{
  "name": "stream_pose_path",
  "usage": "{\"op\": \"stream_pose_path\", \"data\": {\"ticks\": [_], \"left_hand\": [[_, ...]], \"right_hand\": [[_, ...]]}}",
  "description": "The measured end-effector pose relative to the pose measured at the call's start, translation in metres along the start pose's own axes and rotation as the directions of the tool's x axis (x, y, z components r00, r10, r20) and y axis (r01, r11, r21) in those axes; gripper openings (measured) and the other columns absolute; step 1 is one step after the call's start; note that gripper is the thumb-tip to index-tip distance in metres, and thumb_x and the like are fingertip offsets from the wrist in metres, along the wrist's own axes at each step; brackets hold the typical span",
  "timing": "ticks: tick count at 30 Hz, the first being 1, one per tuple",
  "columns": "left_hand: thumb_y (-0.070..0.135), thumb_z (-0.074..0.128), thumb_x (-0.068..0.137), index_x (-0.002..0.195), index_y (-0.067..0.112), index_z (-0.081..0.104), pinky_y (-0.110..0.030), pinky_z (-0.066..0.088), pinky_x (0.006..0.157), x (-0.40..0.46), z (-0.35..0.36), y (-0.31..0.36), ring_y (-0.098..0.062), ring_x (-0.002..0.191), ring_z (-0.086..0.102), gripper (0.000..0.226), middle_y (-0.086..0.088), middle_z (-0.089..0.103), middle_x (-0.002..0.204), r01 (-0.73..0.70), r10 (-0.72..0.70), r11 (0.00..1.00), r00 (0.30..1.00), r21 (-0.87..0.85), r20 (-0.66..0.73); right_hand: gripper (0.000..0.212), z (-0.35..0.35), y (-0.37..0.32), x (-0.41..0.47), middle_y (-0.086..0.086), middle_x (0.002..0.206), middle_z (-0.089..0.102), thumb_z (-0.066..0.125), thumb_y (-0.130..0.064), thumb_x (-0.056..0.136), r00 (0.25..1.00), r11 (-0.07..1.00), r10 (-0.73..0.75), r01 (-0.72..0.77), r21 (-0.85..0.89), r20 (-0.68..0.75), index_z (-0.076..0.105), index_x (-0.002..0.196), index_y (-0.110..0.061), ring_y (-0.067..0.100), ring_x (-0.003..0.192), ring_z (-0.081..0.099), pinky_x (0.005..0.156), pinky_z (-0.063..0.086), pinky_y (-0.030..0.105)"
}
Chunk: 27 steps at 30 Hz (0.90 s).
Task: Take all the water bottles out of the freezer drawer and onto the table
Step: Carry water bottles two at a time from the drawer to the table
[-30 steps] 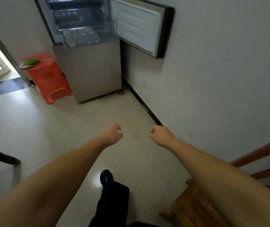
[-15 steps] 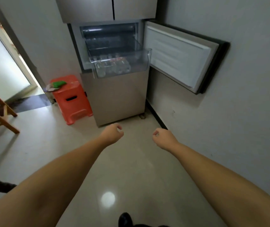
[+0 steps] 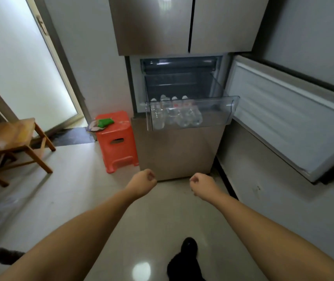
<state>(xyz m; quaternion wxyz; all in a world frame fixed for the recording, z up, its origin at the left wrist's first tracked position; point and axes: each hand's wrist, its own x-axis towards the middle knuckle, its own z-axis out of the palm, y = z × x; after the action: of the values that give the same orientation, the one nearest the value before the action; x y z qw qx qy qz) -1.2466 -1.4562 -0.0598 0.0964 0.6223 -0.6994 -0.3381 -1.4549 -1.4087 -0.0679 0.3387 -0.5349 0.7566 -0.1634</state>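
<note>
A clear plastic freezer drawer stands pulled out of the steel fridge. Several clear water bottles with white caps lie side by side in its left half. The freezer door hangs open to the right. My left hand and my right hand are stretched out in front of me, well below and short of the drawer. Both are closed into loose fists and hold nothing.
An orange plastic stool with a green item on top stands left of the fridge. A wooden chair is at the left, by a frosted glass door. A grey wall runs along the right. My dark shoe is on the tiled floor.
The fridge has grown larger and moved toward the centre of view as I came closer and looked up. Both hands stay in loose fists in front of me.
</note>
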Motion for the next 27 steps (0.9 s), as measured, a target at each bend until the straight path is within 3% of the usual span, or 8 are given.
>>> {"op": "stream_pose_path", "data": {"ticks": [7,10,13,15,19,22,25,27], "left_hand": [[0.020,0.057,0.090,0.118,0.010,0.060,-0.022,0.042,0.082,0.132,-0.032,0.085,-0.024,0.103,0.062,0.030,-0.011,0.067,0.112,-0.078,0.073,0.995,0.994,-0.059,-0.075],[0.021,0.055,0.092,0.121,0.011,0.058,-0.026,0.047,0.084,0.179,-0.048,0.121,-0.020,0.099,0.063,0.031,-0.008,0.066,0.109,-0.133,0.119,0.985,0.986,-0.112,-0.120],[0.017,0.051,0.093,0.116,0.013,0.058,-0.024,0.053,0.066,0.215,-0.059,0.154,-0.012,0.079,0.062,0.025,0.000,0.065,0.090,-0.210,0.167,0.951,0.966,-0.226,-0.196],[0.014,0.049,0.093,0.114,0.012,0.058,-0.026,0.054,0.061,0.238,-0.067,0.176,-0.015,0.073,0.062,0.023,-0.002,0.064,0.084,-0.251,0.189,0.930,0.953,-0.268,-0.237],[0.015,0.049,0.093,0.115,0.011,0.057,-0.031,0.056,0.064,0.296,-0.086,0.210,-0.023,0.081,0.065,0.023,-0.009,0.066,0.093,-0.280,0.226,0.916,0.952,-0.288,-0.206],[0.017,0.051,0.093,0.116,0.008,0.056,-0.034,0.057,0.070,0.331,-0.095,0.217,-0.025,0.084,0.065,0.025,-0.011,0.066,0.097,-0.235,0.188,0.919,0.967,-0.315,-0.174],[0.014,0.051,0.092,0.111,0.004,0.058,-0.039,0.057,0.071,0.377,-0.095,0.211,-0.027,0.081,0.064,0.022,-0.014,0.063,0.094,-0.071,0.052,0.930,0.997,-0.359,-0.064],[0.011,0.048,0.093,0.105,0.003,0.060,-0.041,0.057,0.073,0.411,-0.093,0.205,-0.031,0.085,0.066,0.019,-0.019,0.063,0.098,0.041,-0.033,0.966,0.999,-0.254,0.037]], "right_hand": [[0.017,-0.089,-0.041,0.147,0.007,0.101,0.069,0.051,-0.022,0.089,0.993,0.993,-0.117,0.117,0.024,-0.009,0.064,0.099,-0.016,0.027,0.094,0.064,0.089,0.052,0.040],[0.019,-0.125,-0.060,0.198,0.008,0.102,0.069,0.051,-0.022,0.091,0.987,0.986,-0.156,0.158,0.054,-0.042,0.065,0.102,-0.015,0.027,0.095,0.065,0.090,0.052,0.042],[0.018,-0.148,-0.076,0.233,0.010,0.099,0.070,0.049,-0.019,0.093,0.972,0.970,-0.214,0.222,0.094,-0.094,0.064,0.102,-0.013,0.026,0.091,0.066,0.086,0.053,0.041],[0.017,-0.161,-0.087,0.251,0.012,0.098,0.070,0.048,-0.015,0.093,0.965,0.957,-0.223,0.244,0.157,-0.136,0.064,0.100,-0.014,0.027,0.088,0.066,0.084,0.054,0.042],[0.014,-0.189,-0.107,0.298,0.008,0.092,0.070,0.048,-0.020,0.093,0.949,0.944,-0.243,0.279,0.176,-0.199,0.062,0.094,-0.020,0.024,0.084,0.065,0.077,0.052,0.037],[0.009,-0.206,-0.117,0.328,0.007,0.090,0.070,0.050,-0.021,0.093,0.943,0.935,-0.256,0.298,0.193,-0.212,0.059,0.094,-0.021,0.021,0.082,0.066,0.077,0.054,0.035],[0.010,-0.215,-0.115,0.374,0.010,0.096,0.071,0.051,-0.017,0.092,0.956,0.958,-0.216,0.247,0.146,-0.197,0.061,0.095,-0.018,0.026,0.086,0.067,0.081,0.055,0.035],[0.014,-0.218,-0.112,0.409,0.011,0.099,0.070,0.051,-0.018,0.093,0.976,0.980,-0.166,0.180,0.089,-0.144,0.063,0.098,-0.014,0.025,0.087,0.065,0.079,0.051,0.032]]}}
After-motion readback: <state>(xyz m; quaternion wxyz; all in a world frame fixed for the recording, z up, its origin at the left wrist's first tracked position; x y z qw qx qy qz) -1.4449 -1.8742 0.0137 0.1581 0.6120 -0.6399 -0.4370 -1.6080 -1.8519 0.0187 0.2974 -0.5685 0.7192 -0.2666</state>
